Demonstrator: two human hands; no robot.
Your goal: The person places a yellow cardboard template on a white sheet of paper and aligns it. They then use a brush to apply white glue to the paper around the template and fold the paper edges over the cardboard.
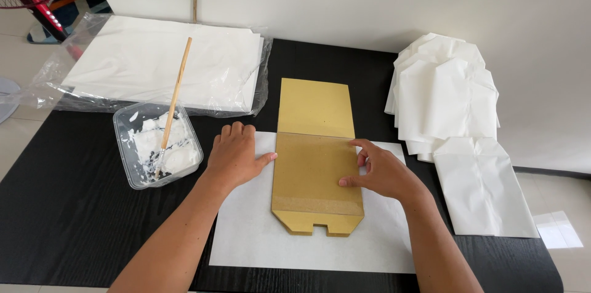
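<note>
Two hands: both ours, flat on the work at the middle of the black desk.
Left hand: palm down on the white sheet, at 9 o'clock of the cardboard form; fingers close together, thumb tip touching the form's left edge, gripping nothing.
Right hand: at 3 o'clock of the form, fingers bent and narrow, pressing its right edge; nothing held.
Cardboard form: tan, lying lengthwise on the sheet, its far end reaching onto the bare desk at 12 o'clock.
Glue tub: clear plastic, white paste inside, at 9 o'clock of our left hand; a wooden-handled brush leans in it.
Flat paper stack: in clear wrap, at 11 o'clock.
Finished bags: white, piled at 2 o'clock, one more lying at 3 o'clock.
Progress: we judge this bag barely begun; the sheet lies unfolded around the form, with no fold or glue showing.
</note>
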